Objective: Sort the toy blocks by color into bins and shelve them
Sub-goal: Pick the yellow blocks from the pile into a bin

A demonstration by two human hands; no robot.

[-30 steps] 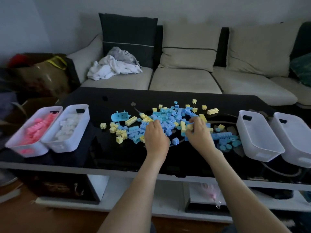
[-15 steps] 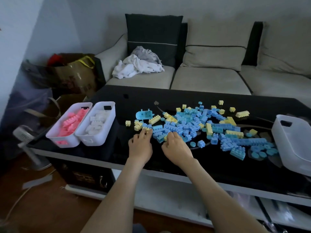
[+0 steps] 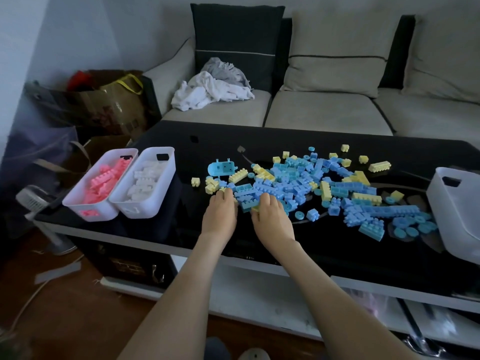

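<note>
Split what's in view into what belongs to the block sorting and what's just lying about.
Job: blue and yellow blocks, pink-block bin, white-block bin, bin at right, left hand, right hand.
Lying about: crumpled clothes, brown bag, fan, dark cushion.

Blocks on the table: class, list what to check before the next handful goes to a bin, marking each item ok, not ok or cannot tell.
1. Bin of pink blocks holds pink only: ok.
2. Bin of white blocks holds white only: ok.
3. Bin on the right shows no blocks inside, free for a new colour: ok.
4. Pile separated by colour: not ok, blue and yellow are mixed.
5. Left hand and right hand each hold one colour: cannot tell, fingertips are hidden among the blocks.
</note>
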